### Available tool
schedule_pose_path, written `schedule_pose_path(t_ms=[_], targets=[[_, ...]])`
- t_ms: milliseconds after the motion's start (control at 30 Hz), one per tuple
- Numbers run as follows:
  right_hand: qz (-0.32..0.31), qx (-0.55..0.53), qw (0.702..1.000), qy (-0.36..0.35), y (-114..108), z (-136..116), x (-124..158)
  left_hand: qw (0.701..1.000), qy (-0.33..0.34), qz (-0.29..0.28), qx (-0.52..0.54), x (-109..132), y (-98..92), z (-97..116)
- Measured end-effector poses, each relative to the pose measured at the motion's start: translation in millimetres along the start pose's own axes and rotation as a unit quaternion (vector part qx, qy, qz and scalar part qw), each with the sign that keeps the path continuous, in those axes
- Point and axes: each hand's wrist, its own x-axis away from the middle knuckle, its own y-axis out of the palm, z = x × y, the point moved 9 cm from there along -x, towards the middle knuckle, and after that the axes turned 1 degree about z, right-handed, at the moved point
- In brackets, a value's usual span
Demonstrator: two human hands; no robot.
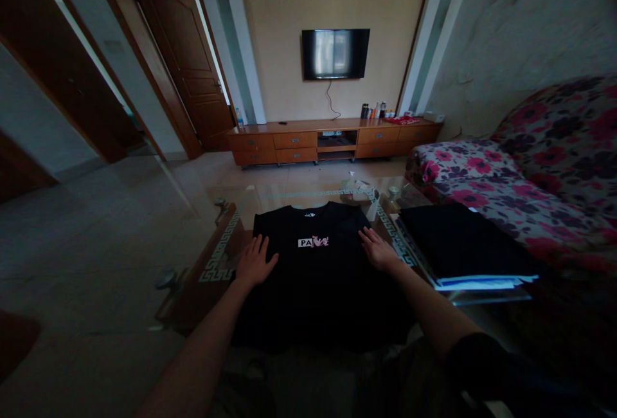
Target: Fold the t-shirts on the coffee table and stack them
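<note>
A black T-shirt (313, 283) lies spread out on the glass coffee table (219, 254), its neckline toward the far side. Across its chest is a small white and pink print with the letters "PA". My left hand (255, 262) rests on the shirt's left side, palm down with the fingers spread. On the right side of the shirt lies my right hand (380, 249), fingers stretched out near the sleeve. Neither hand grips the cloth. The lower part of the shirt is too dark to make out clearly.
A stack of folded dark clothes (463, 241) lies on the table's right side, beside my right forearm. To the right stands a flowered sofa (491, 167). Beyond the table are a low wooden TV cabinet (296, 141) with bottles on top and a wall television (336, 53).
</note>
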Motion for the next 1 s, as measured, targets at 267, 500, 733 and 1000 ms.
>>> schedule_pose_path(t_ms=[267,500,733,1000], targets=[[-0.026,0.049,0.998,0.039,9.3,2.3,2.3,1.0,0.002,-0.014,0.0,1.5,-5.0,3.1],[-0.039,0.033,0.999,-0.005,6.9,-30.9,-8.1,0.998,0.022,-0.046,0.02,-0.6,-8.1,6.1],[-0.026,0.017,1.0,-0.008,3.6,-44.3,-30.0,1.0,0.006,-0.019,0.016,-8.6,-14.0,11.0],[0.041,0.002,0.997,0.064,2.4,-24.7,-61.8,0.998,0.033,0.033,0.039,-41.3,-25.4,15.2]])
